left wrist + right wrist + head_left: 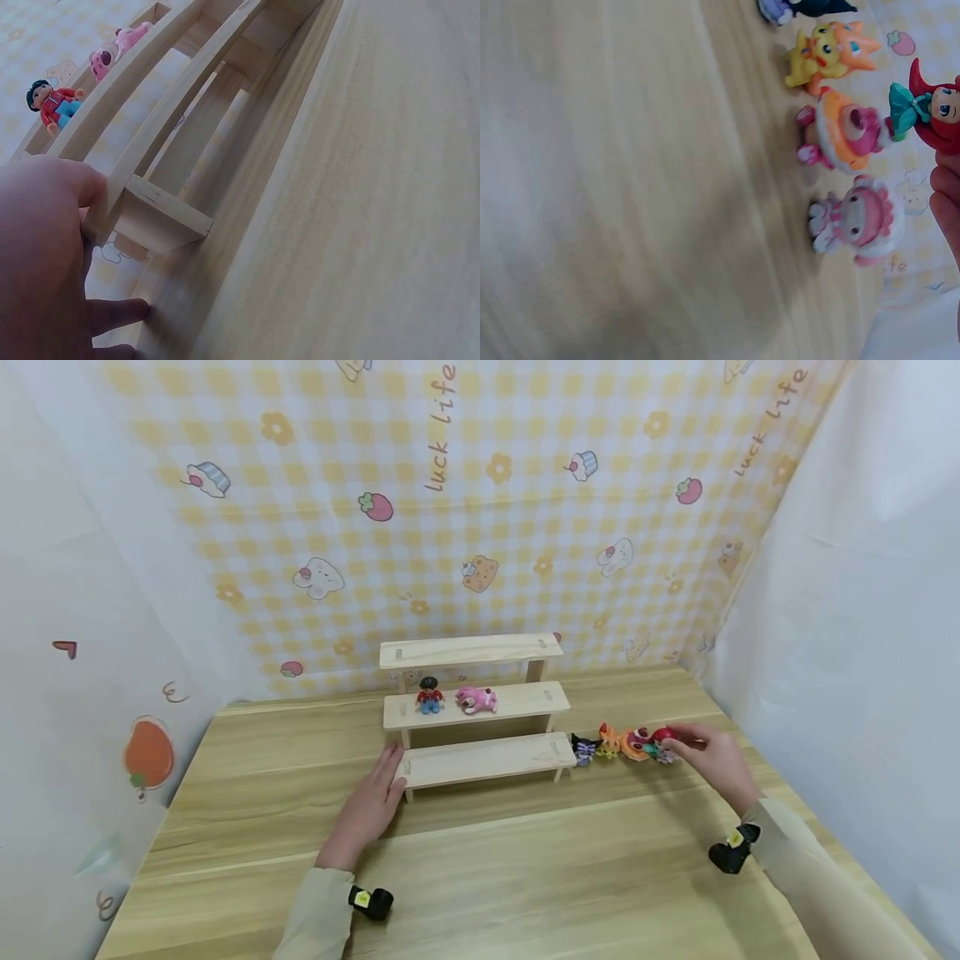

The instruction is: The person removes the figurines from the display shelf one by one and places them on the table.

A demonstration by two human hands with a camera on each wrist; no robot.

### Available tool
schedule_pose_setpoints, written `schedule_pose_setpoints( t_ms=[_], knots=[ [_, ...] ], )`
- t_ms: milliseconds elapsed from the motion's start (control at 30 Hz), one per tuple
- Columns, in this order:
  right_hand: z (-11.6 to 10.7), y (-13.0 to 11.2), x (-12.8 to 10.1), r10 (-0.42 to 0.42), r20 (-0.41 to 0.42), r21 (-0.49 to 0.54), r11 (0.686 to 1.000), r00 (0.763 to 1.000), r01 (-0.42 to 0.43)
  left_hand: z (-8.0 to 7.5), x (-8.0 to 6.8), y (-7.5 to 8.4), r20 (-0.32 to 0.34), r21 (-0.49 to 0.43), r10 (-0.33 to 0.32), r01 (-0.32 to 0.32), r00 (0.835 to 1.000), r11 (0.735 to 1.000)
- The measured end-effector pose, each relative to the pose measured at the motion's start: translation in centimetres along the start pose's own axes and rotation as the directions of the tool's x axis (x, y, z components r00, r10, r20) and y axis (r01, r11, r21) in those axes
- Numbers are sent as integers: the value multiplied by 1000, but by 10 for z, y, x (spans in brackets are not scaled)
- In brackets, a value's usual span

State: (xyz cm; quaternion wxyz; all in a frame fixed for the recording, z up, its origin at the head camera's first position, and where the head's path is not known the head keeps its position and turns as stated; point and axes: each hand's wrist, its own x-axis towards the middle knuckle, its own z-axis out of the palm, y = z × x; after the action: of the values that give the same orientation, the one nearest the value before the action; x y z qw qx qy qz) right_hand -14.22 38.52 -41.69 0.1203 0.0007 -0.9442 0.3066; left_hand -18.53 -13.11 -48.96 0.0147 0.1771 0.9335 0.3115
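My left hand rests against the left end of the lowest step of a three-tier wooden shelf, its fingers extended. In the left wrist view, part of the hand touches the board's corner while two fingers point straight past it. At the right, my right hand pinches a red-haired mermaid figurine with a teal tail, held above the other toys. Below it stand a pink-and-white hooded figurine and a pink bear in an orange ring.
On the middle tier are a red-jacketed toy figure and a pink bear lying down. A yellow-and-orange figurine and a black-and-purple one stand beside the shelf's right end. A checked cloth hangs behind.
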Motion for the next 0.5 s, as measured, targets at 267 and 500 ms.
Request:
schedule_pose_setpoints(
  t_ms=[267, 500],
  knots=[
    [20, 18, -11, -18, -89, -63, 998, 996, 12, -2, 0, -4, -9, -1, 11, -11, 1000, 1000],
    [32, 24, -17, 15, -42, -102, 995, 999, -19, -2, 1, -2, 17, -22, -7, 8, 1000, 1000]
  ],
)
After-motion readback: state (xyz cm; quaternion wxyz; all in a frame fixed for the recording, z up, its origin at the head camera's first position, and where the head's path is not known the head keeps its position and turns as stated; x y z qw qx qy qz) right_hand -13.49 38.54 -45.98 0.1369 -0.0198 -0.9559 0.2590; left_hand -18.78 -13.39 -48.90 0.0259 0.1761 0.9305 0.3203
